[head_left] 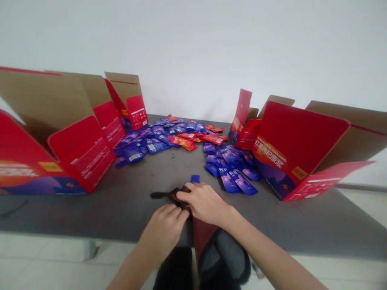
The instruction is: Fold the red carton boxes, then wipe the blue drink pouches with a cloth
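Near the table's front edge my two hands meet. My right hand [207, 203] is closed on a dark red and black cloth item [203, 233], which hangs over the edge towards my lap. Beside it, my left hand [167, 225] has its fingers pressed together at the same item; what exactly they pinch is hidden. A black strap [160, 195] sticks out to the left of the fingers. The end of a blue packet [195, 178] shows just beyond my right hand.
Blue-purple packets [154, 145] and red packets [213, 139] lie in a heap at the back of the grey table [127, 217]. More purple packets [231, 169] lie right of centre. Open red boxes stand at left [87, 157] and right [296, 137].
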A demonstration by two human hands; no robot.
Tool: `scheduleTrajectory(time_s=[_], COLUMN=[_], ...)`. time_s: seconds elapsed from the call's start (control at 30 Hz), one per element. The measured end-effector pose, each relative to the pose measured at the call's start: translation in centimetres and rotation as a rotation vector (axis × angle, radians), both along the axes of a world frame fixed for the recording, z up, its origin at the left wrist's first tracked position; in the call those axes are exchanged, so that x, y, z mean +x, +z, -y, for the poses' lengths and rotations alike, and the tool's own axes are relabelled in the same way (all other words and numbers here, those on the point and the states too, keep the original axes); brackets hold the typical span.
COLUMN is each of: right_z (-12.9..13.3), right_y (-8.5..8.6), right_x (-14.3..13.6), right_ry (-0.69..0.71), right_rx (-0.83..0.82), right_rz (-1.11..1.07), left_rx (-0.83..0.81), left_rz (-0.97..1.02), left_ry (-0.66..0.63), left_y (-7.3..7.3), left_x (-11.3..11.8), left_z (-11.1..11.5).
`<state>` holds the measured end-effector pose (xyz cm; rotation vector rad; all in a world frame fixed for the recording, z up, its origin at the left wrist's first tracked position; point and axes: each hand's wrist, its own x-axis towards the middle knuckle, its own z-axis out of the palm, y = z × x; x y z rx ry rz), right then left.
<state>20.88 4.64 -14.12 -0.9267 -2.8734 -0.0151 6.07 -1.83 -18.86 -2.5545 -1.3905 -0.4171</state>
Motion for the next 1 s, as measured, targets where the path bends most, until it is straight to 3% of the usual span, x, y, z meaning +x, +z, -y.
scheduleTrajectory(time_s=[0.17, 0.33, 0.4, 0.53, 0.6, 0.67, 0.77, 0.87, 1.0], right_z=[-3.7, -6.7, -6.2, -4.5, -3.9, -3.6, -3.2, -2.7, -1.7], right_y=[-2.0, -0.8, 0.6, 4.0, 5.2, 5.6, 5.0, 4.0, 3.5], right_x=[-0.7, -1.0, -0.2, 2.8, 4.5, 6.0, 7.8, 9.1, 10.6], right_ry=[-0.119, -0.279, -0.299, -0.304, -0.314, -0.345, -0.4, -0.433, -0.461], right_rx=[0.019, 0.03, 0.07, 0.201, 0.259, 0.281, 0.272, 0.266, 0.326], right_rz=[-0.003, -0.072, -0.227, -0.812, -0.979, -1.04, -1.054, -1.043, -1.035], left_rx=[0.012, 0.021, -0.007, -0.168, -0.253, -0.261, -0.049, 0.136, 0.115], left_rz=[-0.042, 0.069, 0.292, 0.979, 1.17, 1.107, 0.705, 0.392, 0.201], left_ry=[-0.044, 0.014, 0.095, 0.293, 0.355, 0.442, 0.555, 0.457, 0.243], left_y=[0.3, 0.5, 0.4, 0.2, 0.0, -0.2, -0.3, 0.1, 2.1], left_x=[0.2, 0.2, 0.0, 0.1, 0.5, 1.2, 1.7, 1.3, -0.1], left_z=[0.0, -0.2, -0.3, -0.4, -0.4, -0.2, 0.7, 1.9, 2.2])
